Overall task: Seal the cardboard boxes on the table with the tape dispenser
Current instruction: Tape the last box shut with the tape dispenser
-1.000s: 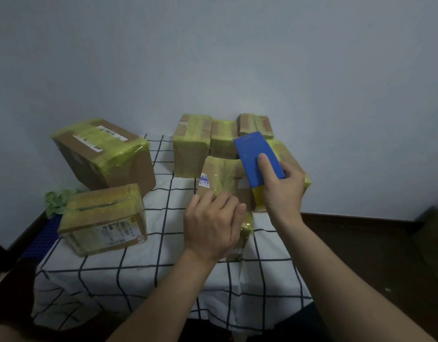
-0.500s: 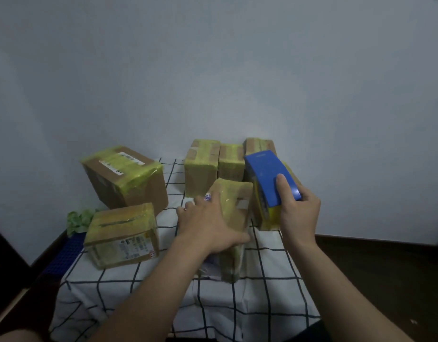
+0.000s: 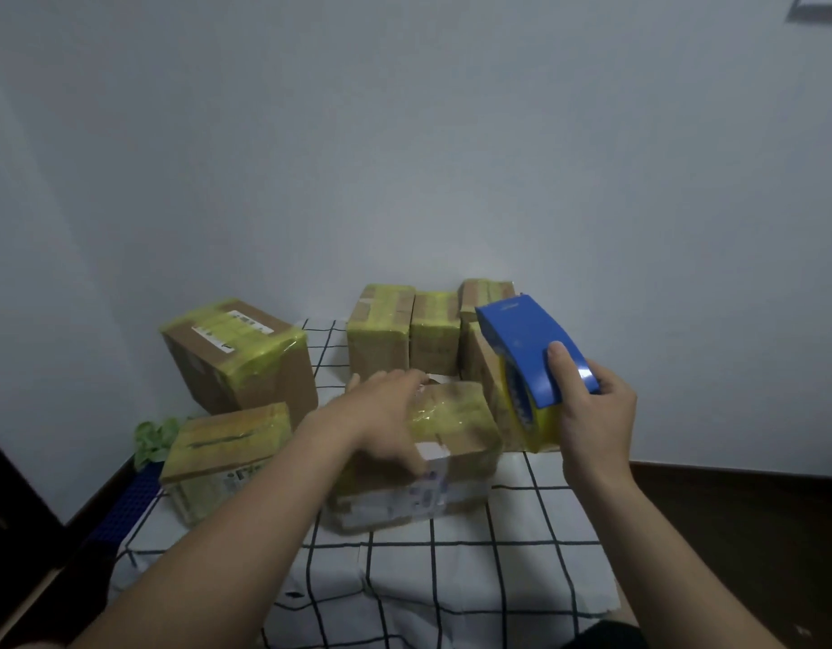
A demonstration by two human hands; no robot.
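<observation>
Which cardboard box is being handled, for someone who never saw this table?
On the checked tablecloth, look at the front middle, ahead of the upright boxes near the wall. The cardboard box there lies flat under the left hand, beside the blue tape dispenser. Only it is touched.

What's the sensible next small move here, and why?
Probably lower the tape dispenser onto the top of the middle box. The right hand holds the dispenser raised beside that box, not touching it, while the left hand lies on the box, which sits flat on the table.
</observation>
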